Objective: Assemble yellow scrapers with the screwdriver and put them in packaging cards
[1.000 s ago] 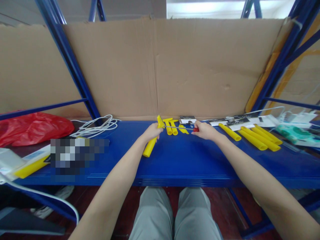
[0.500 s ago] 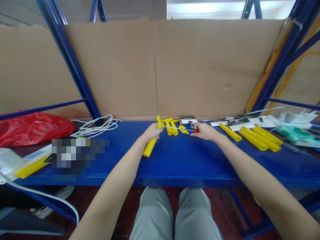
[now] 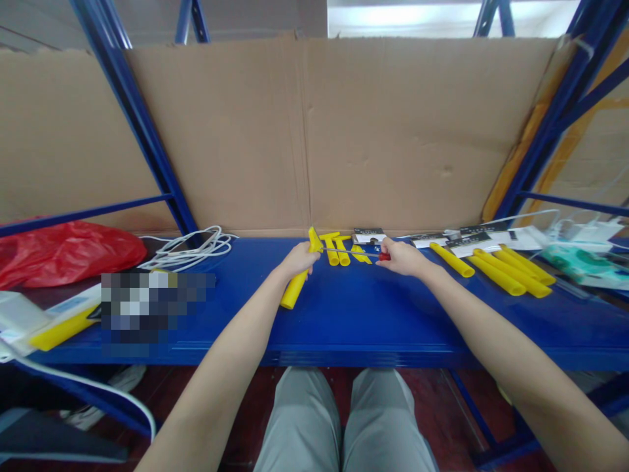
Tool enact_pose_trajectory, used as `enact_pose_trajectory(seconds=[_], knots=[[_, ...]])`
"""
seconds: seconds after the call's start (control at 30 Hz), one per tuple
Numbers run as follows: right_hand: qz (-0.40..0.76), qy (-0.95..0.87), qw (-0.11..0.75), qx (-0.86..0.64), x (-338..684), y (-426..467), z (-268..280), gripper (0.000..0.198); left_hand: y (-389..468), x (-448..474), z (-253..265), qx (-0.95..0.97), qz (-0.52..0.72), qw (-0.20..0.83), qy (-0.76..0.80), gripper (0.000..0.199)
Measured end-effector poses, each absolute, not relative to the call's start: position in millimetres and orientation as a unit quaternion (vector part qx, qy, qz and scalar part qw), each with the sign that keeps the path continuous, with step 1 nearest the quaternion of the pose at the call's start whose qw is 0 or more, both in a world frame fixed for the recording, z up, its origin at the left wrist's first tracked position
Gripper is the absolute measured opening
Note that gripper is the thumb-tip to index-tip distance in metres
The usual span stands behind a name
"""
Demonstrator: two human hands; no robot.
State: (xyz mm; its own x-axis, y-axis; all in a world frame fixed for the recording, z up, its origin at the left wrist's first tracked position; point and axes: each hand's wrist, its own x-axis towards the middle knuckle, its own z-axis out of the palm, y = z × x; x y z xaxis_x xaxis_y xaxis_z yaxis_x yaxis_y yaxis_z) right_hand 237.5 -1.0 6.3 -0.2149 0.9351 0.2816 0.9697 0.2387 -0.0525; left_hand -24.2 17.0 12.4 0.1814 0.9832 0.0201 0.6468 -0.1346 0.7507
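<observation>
My left hand point(image 3: 297, 260) is closed around a yellow tool point(image 3: 295, 289) with a tube-like handle and an angled head on top. The tool tilts, its lower end toward the shelf front. In my right hand point(image 3: 401, 257) is a screwdriver point(image 3: 384, 257) with a red handle, gripped by the fingers. Its long thin shaft runs left to the head of the yellow tool; whether the tip sits in a screw is too small to tell. Behind the shaft lie several yellow tube-handled pieces point(image 3: 338, 252) and small yellow parts point(image 3: 361, 254).
Several yellow tubes point(image 3: 501, 275) and black-and-white packages point(image 3: 474, 245) lie at the right. At the left are a coiled white cable point(image 3: 196, 249), a red plastic bag point(image 3: 73, 252) and another yellow handle point(image 3: 63, 329). Cardboard point(image 3: 314, 137) walls the back of the blue shelf point(image 3: 354, 314).
</observation>
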Motion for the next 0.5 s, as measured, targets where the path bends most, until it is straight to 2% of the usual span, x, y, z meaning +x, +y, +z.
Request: enact_pose_trajectory(seconds=[0.23, 0.37, 0.5], knots=[[0.008, -0.806, 0.121, -0.579, 238.3, 0.0, 6.0, 0.024, 15.6, -24.2, 13.4, 0.706, 0.27, 0.303, 0.581, 0.025], [-0.024, -0.804, 0.127, -0.581, 239.4, 0.8, 5.5, 0.013, 13.8, -22.5, 15.2, 0.709, 0.262, 0.3, 0.581, 0.022], [-0.032, -0.789, 0.145, -0.596, 238.1, -1.3, 5.1, 0.024, 15.6, -23.3, 13.8, 0.708, 0.266, 0.299, 0.582, 0.019]])
